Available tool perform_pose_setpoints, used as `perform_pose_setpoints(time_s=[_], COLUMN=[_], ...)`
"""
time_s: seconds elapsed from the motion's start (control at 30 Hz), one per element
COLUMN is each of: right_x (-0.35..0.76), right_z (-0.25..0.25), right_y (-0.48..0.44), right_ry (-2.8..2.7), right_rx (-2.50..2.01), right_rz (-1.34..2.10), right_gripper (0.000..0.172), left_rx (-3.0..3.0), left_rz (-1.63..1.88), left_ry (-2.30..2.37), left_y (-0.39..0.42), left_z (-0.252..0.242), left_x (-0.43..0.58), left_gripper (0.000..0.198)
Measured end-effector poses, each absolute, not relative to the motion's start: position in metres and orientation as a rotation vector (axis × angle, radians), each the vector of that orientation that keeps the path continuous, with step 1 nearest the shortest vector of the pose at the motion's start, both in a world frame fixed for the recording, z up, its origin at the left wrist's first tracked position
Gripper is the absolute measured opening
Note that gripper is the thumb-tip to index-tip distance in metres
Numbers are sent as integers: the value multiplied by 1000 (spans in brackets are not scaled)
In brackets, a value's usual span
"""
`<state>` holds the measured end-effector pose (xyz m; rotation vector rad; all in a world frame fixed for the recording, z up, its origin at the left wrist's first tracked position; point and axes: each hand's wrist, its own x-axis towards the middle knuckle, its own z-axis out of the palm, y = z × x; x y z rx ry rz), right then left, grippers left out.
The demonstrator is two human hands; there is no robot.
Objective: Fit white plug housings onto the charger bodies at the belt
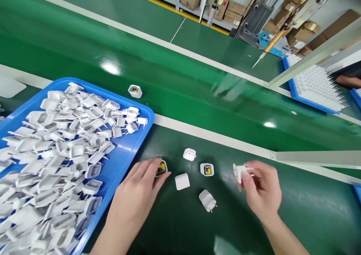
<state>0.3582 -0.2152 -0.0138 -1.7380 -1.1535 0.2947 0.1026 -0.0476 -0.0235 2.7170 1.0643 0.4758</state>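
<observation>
Near the desk's front edge we are pinching a charger body (161, 168), open face up, in our left hand (138, 195), its grip closed on it just beside the blue tray (124, 159). Our right hand (262, 191) is gripping a plug cap (239, 171) by its sides, prongs outward. Four more pieces are lying loose between the hands, within easy reach.

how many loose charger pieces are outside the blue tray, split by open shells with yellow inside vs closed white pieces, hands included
Open shells showing yellow: 3, left hand on one, one on the mat, one on the belt
Closed white pieces: 4, right hand holding one, three on the mat
Total: 7
</observation>
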Motion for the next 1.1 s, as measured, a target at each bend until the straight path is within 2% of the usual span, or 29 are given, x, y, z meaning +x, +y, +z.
perform_pose_setpoints(time_s=[0.1, 0.2, 0.33, 0.4, 0.53, 0.73, 0.9, 1.1], right_x=[372, 376, 373, 370, 368, 377, 377, 383], right_z=[-40, -57, -76, -85, -95, -77, -55, -36], right_y=[-220, -224, -227, -228, -232, -235, -226, -232], right_ry=[-872, -769, -667, -667, -767, -1102, -1522, -1445], right_rx=[-1768, -1767, -1703, -1691, -1711, -1755, -1771, -1851], right_rz=[457, 550, 590, 606, 608, 496, 429, 462], right_gripper=[19, 22, 23, 23, 25, 19, 21, 22], left_rx=[2730, 2716, 2765, 2821, 2869, 2698, 2515, 2372], left_rz=[381, 520, 635, 438, -42, -340, -314, -224], left_ry=[1144, 1114, 652, 426, 390, 438, 429, 416], left_y=[-36, -49, -83, -92, -89, -86, -81, -73], left_z=[-40, -21, 19, 19, -13, -35, -47, -55], left_x=[100, 105, 137, 163, 206, 235, 239, 237], left_gripper=[36, 44, 37, 46, 53, 17, 16, 14])
